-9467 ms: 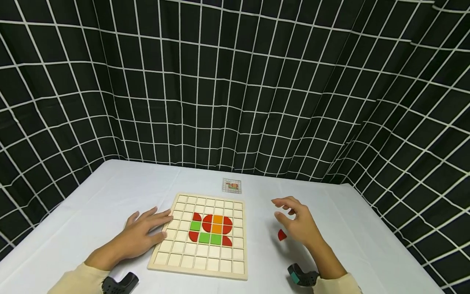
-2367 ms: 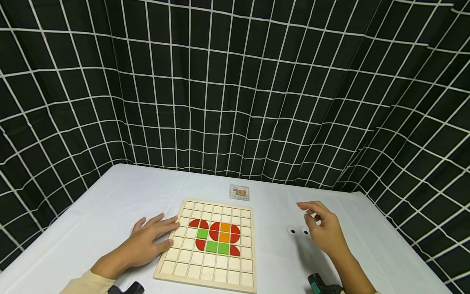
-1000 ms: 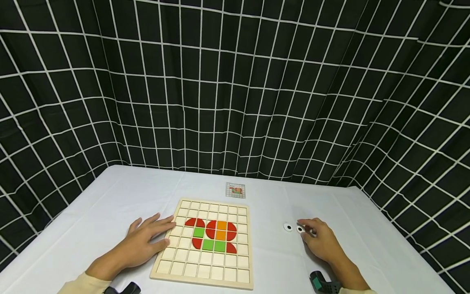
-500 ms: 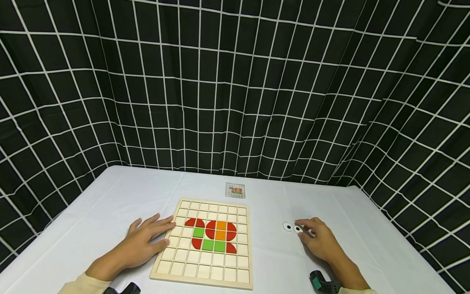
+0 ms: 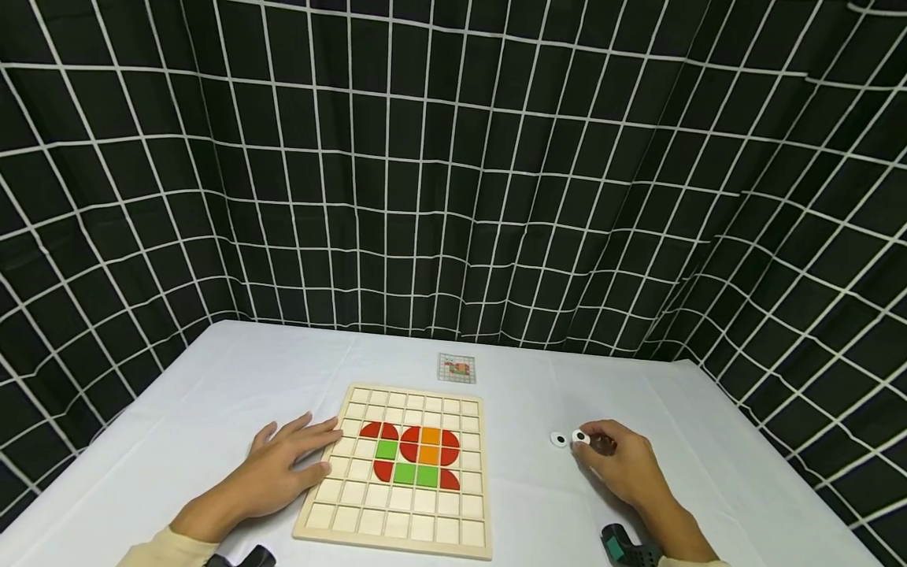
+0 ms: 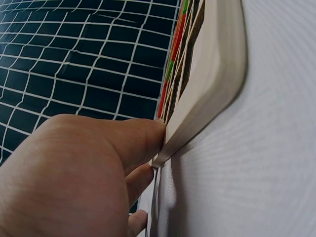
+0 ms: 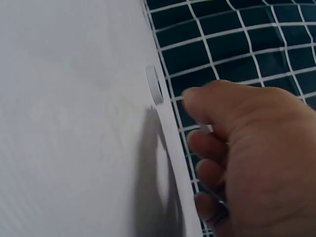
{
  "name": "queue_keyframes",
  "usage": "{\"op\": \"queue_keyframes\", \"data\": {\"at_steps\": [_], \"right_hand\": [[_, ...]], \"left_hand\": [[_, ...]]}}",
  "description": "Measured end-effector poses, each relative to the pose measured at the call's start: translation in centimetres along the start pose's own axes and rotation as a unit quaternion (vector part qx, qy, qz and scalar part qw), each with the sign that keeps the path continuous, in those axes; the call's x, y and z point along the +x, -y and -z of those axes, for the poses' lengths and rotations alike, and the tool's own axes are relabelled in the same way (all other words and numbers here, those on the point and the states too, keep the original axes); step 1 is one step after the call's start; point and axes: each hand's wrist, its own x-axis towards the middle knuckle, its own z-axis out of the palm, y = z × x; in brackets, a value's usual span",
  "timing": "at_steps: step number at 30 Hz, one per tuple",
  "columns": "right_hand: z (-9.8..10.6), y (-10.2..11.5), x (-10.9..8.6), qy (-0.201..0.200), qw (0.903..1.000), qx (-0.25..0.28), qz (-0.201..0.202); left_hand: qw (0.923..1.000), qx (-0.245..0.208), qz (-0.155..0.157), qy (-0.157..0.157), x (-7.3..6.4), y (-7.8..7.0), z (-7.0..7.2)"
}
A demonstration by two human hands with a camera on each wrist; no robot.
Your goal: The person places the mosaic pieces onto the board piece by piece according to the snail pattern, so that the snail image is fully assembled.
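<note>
My left hand (image 5: 276, 472) lies with fingers spread at the left edge of a wooden grid board (image 5: 333, 516); in the left wrist view the thumb (image 6: 140, 140) touches the board's side. Red, orange and green tiles form a figure in the grid, including an orange square (image 5: 429, 455) and a green square (image 5: 386, 450). Right of the board, my right hand (image 5: 623, 465) pinches a white disc with a black dot, an eye piece (image 5: 581, 438), between thumb and forefinger. Another eye piece (image 5: 559, 439) lies on the cloth just left of it, also seen edge-on as the white disc (image 7: 154, 85).
A small pattern card (image 5: 457, 368) showing a coloured figure lies behind the board. White cloth covers the table (image 5: 524, 504). A black curtain with white grid lines (image 5: 453, 197) surrounds its back and sides.
A red quarter piece from the table now sits at the figure's upper left. My right hand has come down, pinched the right eye piece and raised it slightly. The left hand stays at the board.
</note>
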Motion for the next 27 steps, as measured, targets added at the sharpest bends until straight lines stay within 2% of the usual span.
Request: {"op": "queue_keyframes", "data": {"at_steps": [7, 13, 27], "right_hand": [[0.3, 1.1, 0.3, -0.058, 0.9945, 0.029, 0.083], [0.4, 3.9, 1.0, -0.082, 0.9862, 0.064, 0.129], [-1.1, 11.1, 2.8, -0.06, 0.9697, 0.143, 0.189]], "left_hand": [[0.9999, -0.008, 0.006, 0.003, 0.0, 0.0, -0.2], [1.0, -0.008, 0.004, 0.003, 0.0, 0.0, -0.1], [0.9999, -0.01, 0.001, -0.002, -0.1, 0.0, 0.0]]}}
